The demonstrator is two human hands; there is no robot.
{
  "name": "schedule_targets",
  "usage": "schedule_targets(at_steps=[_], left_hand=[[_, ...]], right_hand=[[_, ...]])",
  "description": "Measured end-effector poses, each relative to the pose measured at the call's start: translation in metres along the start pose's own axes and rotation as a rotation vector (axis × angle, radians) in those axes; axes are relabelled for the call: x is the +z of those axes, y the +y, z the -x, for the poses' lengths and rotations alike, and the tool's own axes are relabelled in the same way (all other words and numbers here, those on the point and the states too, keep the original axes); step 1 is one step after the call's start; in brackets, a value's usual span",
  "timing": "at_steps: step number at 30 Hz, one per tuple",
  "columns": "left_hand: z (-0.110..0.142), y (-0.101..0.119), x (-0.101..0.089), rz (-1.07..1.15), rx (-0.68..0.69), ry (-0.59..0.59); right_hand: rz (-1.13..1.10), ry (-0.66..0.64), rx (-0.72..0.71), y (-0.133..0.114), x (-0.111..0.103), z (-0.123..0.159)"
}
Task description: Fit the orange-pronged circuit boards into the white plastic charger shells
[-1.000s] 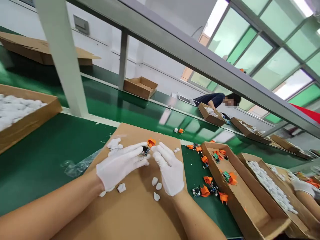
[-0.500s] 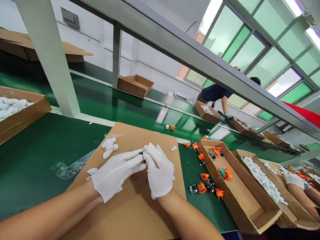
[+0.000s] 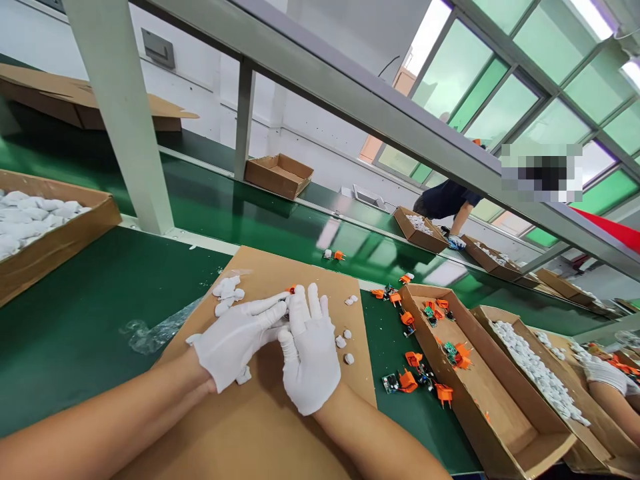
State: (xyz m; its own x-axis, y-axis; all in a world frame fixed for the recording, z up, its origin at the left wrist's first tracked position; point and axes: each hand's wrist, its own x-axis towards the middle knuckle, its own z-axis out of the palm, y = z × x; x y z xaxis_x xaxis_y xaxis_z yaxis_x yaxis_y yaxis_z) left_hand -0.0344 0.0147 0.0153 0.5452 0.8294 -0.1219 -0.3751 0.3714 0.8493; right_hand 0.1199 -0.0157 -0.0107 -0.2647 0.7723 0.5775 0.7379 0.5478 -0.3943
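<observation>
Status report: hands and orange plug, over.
Left hand, right hand: gloved, together at orange plug. Plug mostly hidden by them. White lumps on cardboard sheet, beside hands.

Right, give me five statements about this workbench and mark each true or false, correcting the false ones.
1. The left hand and right hand are gloved in white fabric. True.
2. The long open brown cardboard box stands left of the flat brown cardboard sheet. False: it stands right of it.
3. A small orange piece shows where the hands come together. True.
4. Small irregular white lumps lie on the sheet. True.
5. Every orange two-pin plug lies inside the box. False: several lie outside, on the green surface.
</observation>
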Motion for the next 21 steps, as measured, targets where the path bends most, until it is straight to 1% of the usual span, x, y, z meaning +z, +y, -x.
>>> schedule_targets(at_steps=[3, 7, 8, 11, 13, 15, 17, 19, 21], left_hand=[[0.0, 0.006, -0.003, -0.012, -0.015, -0.07], [0.0, 0.007, -0.007, -0.014, -0.092, -0.134], [0.001, 0.007, -0.007, -0.02, -0.118, -0.145], [0.003, 0.008, -0.003, -0.068, -0.16, -0.179], [0.005, 0.011, 0.004, -0.113, -0.172, -0.173], [0.007, 0.016, 0.011, -0.149, -0.196, -0.128], [0.009, 0.019, 0.015, -0.17, -0.206, -0.083], [0.008, 0.019, 0.013, -0.157, -0.185, -0.087], [0.007, 0.015, 0.008, -0.152, -0.17, -0.104]], right_hand=[[-0.131, -0.073, 0.003, 0.01, -0.013, -0.007], [-0.309, -0.022, 0.077, 0.018, -0.029, -0.011], [-0.349, -0.029, 0.092, 0.018, -0.032, -0.011], [-0.459, -0.079, 0.142, 0.018, -0.038, -0.011], [-0.506, -0.075, 0.178, 0.018, -0.04, -0.012], [-0.521, -0.053, 0.205, 0.018, -0.04, -0.014], [-0.497, -0.027, 0.202, 0.017, -0.038, -0.015], [-0.424, 0.002, 0.165, 0.017, -0.033, -0.015], [-0.306, 0.035, 0.099, 0.016, -0.027, -0.012]])
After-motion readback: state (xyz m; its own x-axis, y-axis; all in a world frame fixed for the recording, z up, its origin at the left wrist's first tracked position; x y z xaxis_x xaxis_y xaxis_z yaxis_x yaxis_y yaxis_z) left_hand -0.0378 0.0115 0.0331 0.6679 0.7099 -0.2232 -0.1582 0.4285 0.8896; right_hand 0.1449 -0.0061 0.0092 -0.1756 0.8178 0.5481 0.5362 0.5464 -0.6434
